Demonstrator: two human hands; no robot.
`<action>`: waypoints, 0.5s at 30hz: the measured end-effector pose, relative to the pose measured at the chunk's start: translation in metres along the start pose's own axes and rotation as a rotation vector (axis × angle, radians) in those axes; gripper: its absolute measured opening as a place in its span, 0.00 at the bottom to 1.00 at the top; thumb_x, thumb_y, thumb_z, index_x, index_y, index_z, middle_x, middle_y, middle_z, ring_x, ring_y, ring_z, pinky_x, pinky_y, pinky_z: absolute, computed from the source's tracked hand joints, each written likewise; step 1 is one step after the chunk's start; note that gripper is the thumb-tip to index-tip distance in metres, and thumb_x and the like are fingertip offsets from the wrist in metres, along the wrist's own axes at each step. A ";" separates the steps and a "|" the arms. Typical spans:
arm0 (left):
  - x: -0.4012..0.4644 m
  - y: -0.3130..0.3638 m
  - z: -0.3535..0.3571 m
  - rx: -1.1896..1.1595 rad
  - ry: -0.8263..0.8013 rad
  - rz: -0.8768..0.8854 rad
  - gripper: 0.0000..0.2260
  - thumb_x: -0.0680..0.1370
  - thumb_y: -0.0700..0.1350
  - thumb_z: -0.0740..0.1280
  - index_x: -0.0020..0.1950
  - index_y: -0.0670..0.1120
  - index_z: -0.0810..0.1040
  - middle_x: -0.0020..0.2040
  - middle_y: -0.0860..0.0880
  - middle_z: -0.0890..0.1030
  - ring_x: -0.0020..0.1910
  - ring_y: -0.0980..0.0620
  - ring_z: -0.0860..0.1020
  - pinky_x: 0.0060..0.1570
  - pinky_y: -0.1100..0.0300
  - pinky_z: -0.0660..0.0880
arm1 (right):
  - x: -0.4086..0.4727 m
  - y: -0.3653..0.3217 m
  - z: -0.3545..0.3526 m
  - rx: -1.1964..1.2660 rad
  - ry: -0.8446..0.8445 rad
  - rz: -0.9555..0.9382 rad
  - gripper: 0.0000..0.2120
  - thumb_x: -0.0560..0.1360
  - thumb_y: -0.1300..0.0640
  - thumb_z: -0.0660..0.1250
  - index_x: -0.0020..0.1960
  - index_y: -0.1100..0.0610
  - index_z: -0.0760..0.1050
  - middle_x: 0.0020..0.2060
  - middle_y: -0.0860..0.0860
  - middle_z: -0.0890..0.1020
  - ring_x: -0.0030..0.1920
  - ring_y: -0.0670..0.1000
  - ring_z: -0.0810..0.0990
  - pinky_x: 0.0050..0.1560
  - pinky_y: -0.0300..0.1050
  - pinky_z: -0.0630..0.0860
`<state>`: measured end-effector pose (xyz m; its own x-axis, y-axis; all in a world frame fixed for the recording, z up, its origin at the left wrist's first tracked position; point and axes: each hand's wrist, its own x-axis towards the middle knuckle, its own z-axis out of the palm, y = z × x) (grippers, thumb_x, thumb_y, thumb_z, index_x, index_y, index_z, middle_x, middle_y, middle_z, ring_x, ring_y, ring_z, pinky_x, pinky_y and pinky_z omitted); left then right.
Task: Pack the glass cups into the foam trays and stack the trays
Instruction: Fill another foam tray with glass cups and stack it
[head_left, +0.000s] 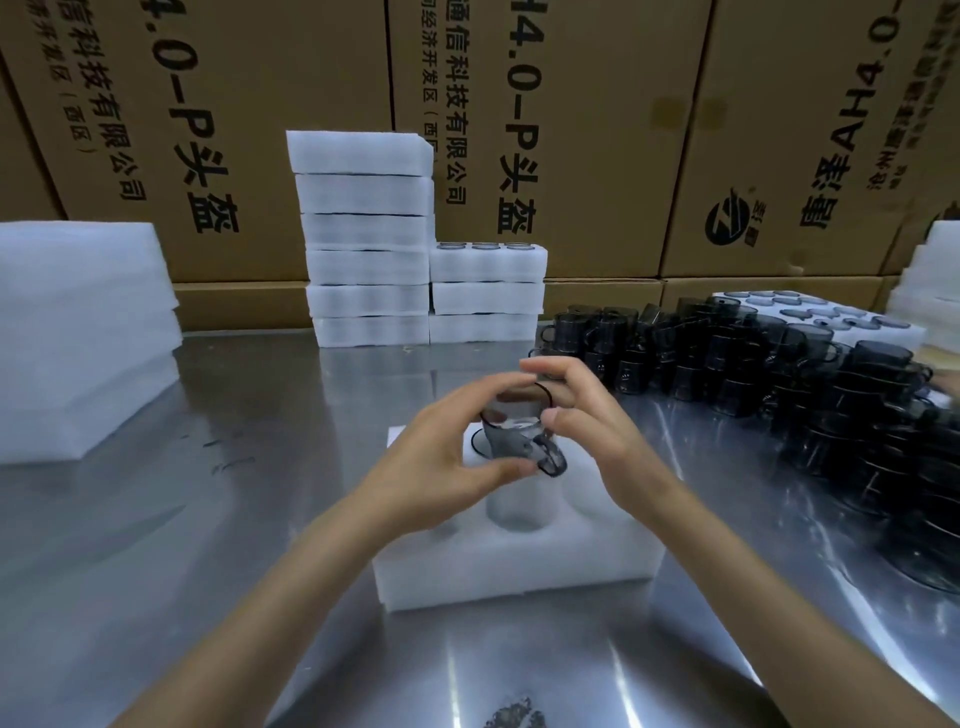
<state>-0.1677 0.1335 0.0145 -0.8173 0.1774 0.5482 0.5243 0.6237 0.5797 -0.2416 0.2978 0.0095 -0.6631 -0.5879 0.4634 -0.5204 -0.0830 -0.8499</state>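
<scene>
Both hands grip one smoky grey glass cup just above the foam tray on the steel desk: the left hand pinches its lower side, the right hand wraps the rim and far side. The cup tilts, mouth up and away, its handle toward the near right. The tray's nearer round pockets look empty; a dark rim shows in a far-left pocket. To the right sit loose cups, beyond them stacked trays, the shorter stack topped with cups, before cardboard boxes.
</scene>
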 end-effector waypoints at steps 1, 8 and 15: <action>0.004 0.000 0.001 -0.008 0.031 -0.004 0.24 0.71 0.44 0.74 0.65 0.55 0.72 0.59 0.62 0.77 0.58 0.59 0.76 0.60 0.61 0.72 | 0.000 0.000 0.000 -0.008 0.017 0.005 0.19 0.71 0.54 0.60 0.62 0.52 0.69 0.55 0.49 0.81 0.57 0.45 0.78 0.52 0.38 0.73; 0.036 -0.004 0.012 -0.133 0.069 -0.153 0.33 0.70 0.47 0.76 0.70 0.60 0.63 0.59 0.63 0.74 0.55 0.69 0.75 0.52 0.76 0.71 | 0.007 0.002 -0.019 -0.152 0.163 0.003 0.22 0.72 0.47 0.64 0.65 0.46 0.70 0.58 0.45 0.79 0.61 0.46 0.76 0.62 0.50 0.73; 0.049 -0.016 0.037 -0.046 -0.029 -0.241 0.30 0.74 0.49 0.71 0.73 0.59 0.62 0.55 0.66 0.72 0.57 0.61 0.73 0.54 0.68 0.69 | 0.010 0.023 -0.046 -0.269 0.236 0.043 0.15 0.73 0.55 0.71 0.56 0.41 0.76 0.48 0.42 0.83 0.52 0.41 0.80 0.51 0.35 0.75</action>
<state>-0.2247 0.1605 0.0095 -0.9261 0.0501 0.3739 0.3234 0.6157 0.7186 -0.2851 0.3269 0.0066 -0.7770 -0.3812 0.5010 -0.5918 0.1712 -0.7877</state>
